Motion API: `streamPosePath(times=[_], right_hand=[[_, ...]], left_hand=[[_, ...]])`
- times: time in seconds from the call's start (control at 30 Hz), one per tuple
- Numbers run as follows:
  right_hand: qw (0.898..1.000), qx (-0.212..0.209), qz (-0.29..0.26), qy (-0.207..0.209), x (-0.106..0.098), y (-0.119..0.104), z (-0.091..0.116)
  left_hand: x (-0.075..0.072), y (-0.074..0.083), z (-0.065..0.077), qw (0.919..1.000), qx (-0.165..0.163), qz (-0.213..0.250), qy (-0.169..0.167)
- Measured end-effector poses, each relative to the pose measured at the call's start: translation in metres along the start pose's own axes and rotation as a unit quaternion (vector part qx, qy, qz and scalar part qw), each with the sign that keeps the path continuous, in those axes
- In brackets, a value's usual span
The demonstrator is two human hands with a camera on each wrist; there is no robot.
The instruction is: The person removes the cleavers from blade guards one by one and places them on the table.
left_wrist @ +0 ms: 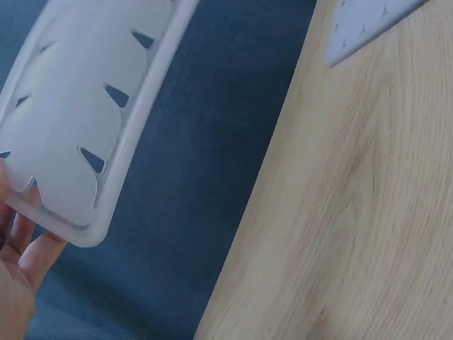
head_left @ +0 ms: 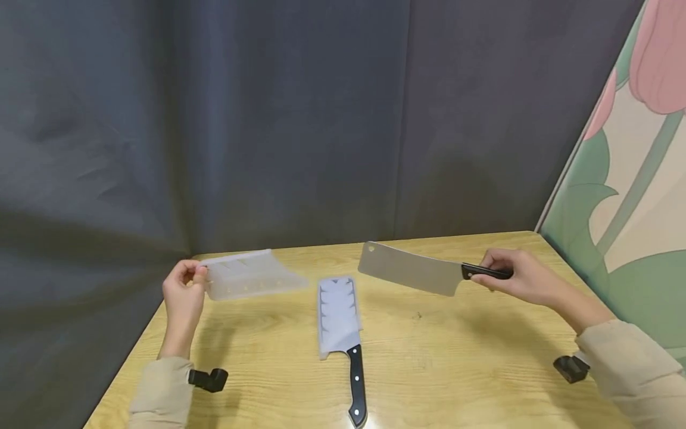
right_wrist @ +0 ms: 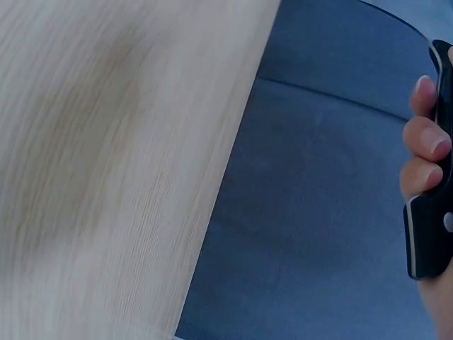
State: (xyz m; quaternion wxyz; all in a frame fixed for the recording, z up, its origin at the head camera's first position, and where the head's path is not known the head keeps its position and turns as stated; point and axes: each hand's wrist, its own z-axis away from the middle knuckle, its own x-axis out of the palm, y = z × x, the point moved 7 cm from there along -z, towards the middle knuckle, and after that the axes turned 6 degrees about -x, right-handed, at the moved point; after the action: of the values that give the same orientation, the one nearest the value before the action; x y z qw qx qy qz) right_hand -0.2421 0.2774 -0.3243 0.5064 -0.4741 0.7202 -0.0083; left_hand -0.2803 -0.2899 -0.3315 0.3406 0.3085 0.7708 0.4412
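Observation:
My left hand [head_left: 184,292] pinches one end of a translucent white plastic blade cover [head_left: 252,277], held up over the far left of the table. In the left wrist view, triangular cut-outs run along the cover [left_wrist: 78,106]. My right hand [head_left: 522,277] grips the black handle [right_wrist: 432,234] of a cleaver [head_left: 409,268], raised over the right side. Its bare blade points left and has a hole near the tip corner. Between the hands a second cleaver [head_left: 356,381] lies on the table, its blade inside a similar white cover [head_left: 339,313], handle toward me.
Everything is over a light wood-grain table [head_left: 429,369]. A dark grey curtain [head_left: 300,131] hangs along the back and left edges. To the right stands a panel with printed tulips [head_left: 632,196]. A small black device [head_left: 209,379] sits at each wrist.

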Motion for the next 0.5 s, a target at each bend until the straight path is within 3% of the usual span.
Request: streamPosePath(times=[0.07,0.23,0.5], right_hand=[[1.0,0.0,0.004,-0.002,-0.002,0.002,0.0],[1.0,0.015,-0.003,-0.012,0.003,0.003,-0.003],[0.987,0.151,-0.047,-0.009,0.024,0.011,0.01]], left_hand=[[-0.007,0.001,-0.004,0.9999,0.0,-0.004,-0.012],[-0.009,0.006,-0.007,0.9998,0.001,0.001,-0.02],[0.001,0.01,-0.005,0.999,0.011,-0.005,-0.044]])
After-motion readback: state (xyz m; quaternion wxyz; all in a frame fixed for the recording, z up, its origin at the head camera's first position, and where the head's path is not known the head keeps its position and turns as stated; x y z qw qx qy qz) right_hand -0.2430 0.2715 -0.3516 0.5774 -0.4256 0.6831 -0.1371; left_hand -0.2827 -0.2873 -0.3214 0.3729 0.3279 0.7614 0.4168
